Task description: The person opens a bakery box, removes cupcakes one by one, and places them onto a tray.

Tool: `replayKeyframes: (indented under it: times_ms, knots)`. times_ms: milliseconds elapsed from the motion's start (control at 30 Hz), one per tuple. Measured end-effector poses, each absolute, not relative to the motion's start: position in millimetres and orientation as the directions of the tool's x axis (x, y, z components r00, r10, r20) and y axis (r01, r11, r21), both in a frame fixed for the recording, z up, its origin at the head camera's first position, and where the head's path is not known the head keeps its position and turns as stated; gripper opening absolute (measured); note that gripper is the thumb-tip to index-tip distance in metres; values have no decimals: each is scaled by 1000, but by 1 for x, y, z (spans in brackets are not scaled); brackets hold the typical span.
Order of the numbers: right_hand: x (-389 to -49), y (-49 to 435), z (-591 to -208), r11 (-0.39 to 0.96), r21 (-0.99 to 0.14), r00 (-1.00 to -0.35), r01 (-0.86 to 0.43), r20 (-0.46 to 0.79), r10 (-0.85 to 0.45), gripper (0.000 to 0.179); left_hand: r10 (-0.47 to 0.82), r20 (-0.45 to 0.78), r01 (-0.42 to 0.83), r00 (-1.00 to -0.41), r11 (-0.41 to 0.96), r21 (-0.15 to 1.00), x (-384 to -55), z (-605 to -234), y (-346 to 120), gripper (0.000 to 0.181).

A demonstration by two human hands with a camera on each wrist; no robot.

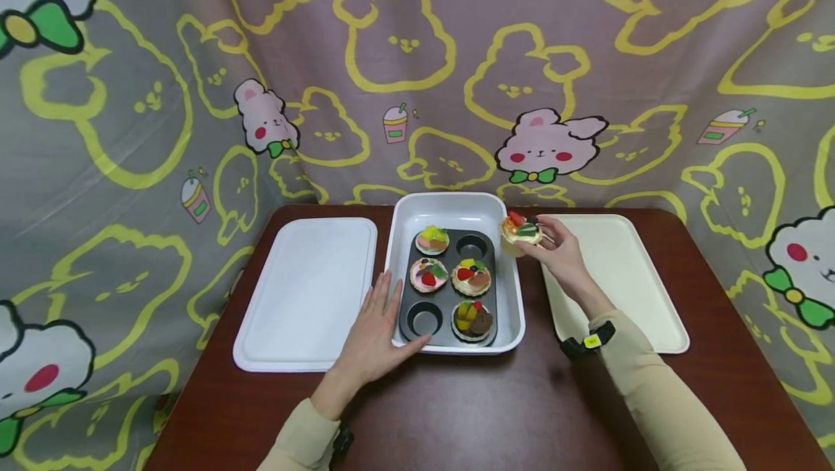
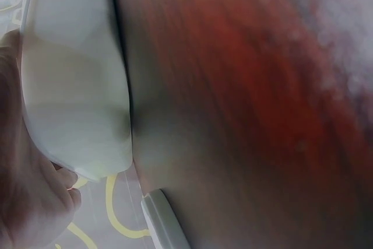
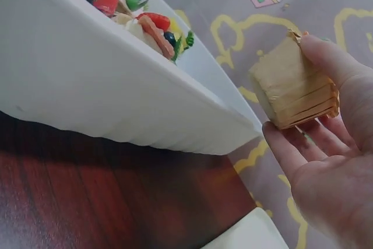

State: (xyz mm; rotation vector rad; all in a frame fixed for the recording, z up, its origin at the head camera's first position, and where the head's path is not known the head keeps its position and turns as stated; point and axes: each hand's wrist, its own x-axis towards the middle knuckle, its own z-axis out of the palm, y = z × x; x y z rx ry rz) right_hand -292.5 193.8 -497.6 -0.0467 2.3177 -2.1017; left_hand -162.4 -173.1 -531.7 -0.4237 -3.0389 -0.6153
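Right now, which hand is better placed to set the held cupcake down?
Probably the right hand: it holds the cupcake near the empty back-right muffin cup. The left hand holds no cupcake and lies at the near-left corner of the deep white tray.

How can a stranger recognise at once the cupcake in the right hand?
On the brown table, find the white tub. Near its far right corner, the right hand holds this cupcake. The other four cupcakes sit in the dark muffin tin; only this one is held.
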Motion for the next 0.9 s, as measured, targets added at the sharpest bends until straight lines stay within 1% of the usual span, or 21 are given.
replayKeyframes:
  times_ms: [133, 267, 467, 633, 733, 900]
  knots:
    - [-291, 201, -500, 95, -995, -1000, -29, 28, -12, 68, 263, 77, 272, -962, 885, 377, -162, -531, -174, 114]
    - [-288, 211, -501, 146, -989, -1000, -24, 26, 11, 69, 268, 88, 281, -959, 883, 376, -162, -531, -174, 114]
    - [-285, 230, -504, 183, -982, -998, -36, 44, 35, 71, 266, 88, 279, -960, 884, 375, -162, -531, -173, 113]
    - [-287, 248, -511, 195, -979, -994, -58, 76, 82, 58, 260, 80, 270, -962, 884, 382, -162, -532, -173, 114]
    - [-289, 259, -516, 218, -974, -989, -62, 90, 121, 55, 257, 75, 266, -963, 884, 384, -162, -532, -173, 114]
    - [-297, 275, -522, 293, -956, -975, -25, 89, 206, 63, 252, 63, 256, -966, 888, 383, -162, -532, -173, 115]
